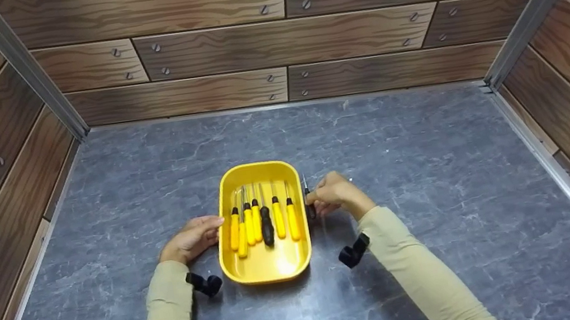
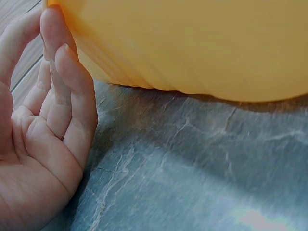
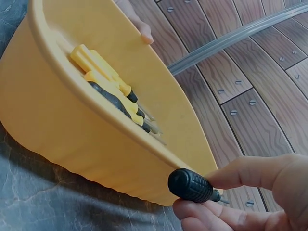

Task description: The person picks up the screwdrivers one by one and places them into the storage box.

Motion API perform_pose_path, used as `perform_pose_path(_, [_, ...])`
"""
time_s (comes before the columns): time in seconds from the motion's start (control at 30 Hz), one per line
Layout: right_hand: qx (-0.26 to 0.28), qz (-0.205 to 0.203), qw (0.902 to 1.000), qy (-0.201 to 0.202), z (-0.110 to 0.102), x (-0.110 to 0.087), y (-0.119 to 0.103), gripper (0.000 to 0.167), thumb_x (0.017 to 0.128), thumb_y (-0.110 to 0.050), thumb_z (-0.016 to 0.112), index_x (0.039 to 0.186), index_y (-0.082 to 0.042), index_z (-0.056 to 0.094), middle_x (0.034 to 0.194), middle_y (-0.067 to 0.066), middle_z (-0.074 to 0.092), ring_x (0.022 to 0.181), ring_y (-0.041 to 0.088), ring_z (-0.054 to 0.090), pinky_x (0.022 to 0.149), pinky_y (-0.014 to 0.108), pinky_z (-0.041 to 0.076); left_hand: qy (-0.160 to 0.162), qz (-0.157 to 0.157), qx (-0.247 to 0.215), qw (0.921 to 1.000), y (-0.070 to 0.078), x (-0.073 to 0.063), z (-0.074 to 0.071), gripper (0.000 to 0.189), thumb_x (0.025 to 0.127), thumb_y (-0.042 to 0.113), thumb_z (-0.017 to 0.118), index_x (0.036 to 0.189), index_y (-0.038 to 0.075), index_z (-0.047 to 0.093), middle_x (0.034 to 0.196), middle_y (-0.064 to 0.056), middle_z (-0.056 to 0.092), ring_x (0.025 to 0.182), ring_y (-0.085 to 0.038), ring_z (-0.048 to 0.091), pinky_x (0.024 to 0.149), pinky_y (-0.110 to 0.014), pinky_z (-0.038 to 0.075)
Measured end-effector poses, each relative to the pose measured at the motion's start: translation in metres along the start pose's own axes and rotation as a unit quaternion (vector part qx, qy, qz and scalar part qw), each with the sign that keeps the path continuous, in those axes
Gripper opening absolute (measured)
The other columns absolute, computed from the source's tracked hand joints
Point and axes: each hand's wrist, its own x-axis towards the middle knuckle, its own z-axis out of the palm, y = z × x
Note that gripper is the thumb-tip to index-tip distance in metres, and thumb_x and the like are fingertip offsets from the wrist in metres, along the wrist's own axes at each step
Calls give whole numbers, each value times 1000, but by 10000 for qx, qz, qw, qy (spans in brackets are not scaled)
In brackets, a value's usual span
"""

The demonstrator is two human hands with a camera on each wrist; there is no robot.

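A deep yellow plastic tray (image 1: pixel 267 267) stands on the table, with several screwdrivers lying side by side in it. Most have yellow handles, such as the screwdriver (image 1: pixel 293 221) at the right; one black-handled screwdriver (image 1: pixel 267 227) lies among them. My left hand (image 1: pixel 198 238) pinches the tray's left rim, fingertips at its edge in the left wrist view. Just outside the right wall, my right hand (image 1: pixel 336 193) holds another black screwdriver (image 3: pixel 190 185) between thumb and fingers. Its handle end faces the camera in the right wrist view, and its shaft points away, mostly hidden.
The grey marbled tabletop (image 1: pixel 432 160) spreads around the tray. Wood-patterned panels (image 1: pixel 223 50) close it off at the back and both sides, with metal corner posts (image 1: pixel 31 68). A small black camera (image 1: pixel 354 251) is strapped to each wrist.
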Motion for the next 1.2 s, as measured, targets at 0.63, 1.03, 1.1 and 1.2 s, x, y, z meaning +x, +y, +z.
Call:
perform_pose_path(0.63, [-141,-35,9998,-111,5,-4,-9,11,80,-8,68,71,-6,62,49,-1,61,43,6,58,62,29,61,36,-15,-32,10000,-1,1,-3,13,95,11,53,94,11,66,88,5,73,85,-8,69,83,-24,55])
perform_pose_path(1.03, [-180,-138,9997,-56,9,-5,-15,16,81,-8,70,91,4,70,48,-2,62,43,6,59,63,30,61,52,2,53,10000,-1,0,-3,13,95,12,54,103,6,62,89,5,73,85,-7,68,82,-23,55])
perform_pose_path(1.1, [-166,-122,9998,-77,10,-6,-17,16,81,-8,70,92,4,71,50,-2,63,44,6,60,61,28,61,63,-2,68,10000,-1,0,-3,13,95,12,54,103,6,62,89,5,74,85,-7,69,82,-23,55])
perform_pose_path(1.2, [-127,-175,9997,-125,12,-6,-19,14,80,-6,70,89,4,70,50,-1,63,44,6,60,55,24,58,24,6,47,10000,-1,0,-3,12,95,13,55,102,7,63,88,5,74,85,-7,69,82,-23,55])
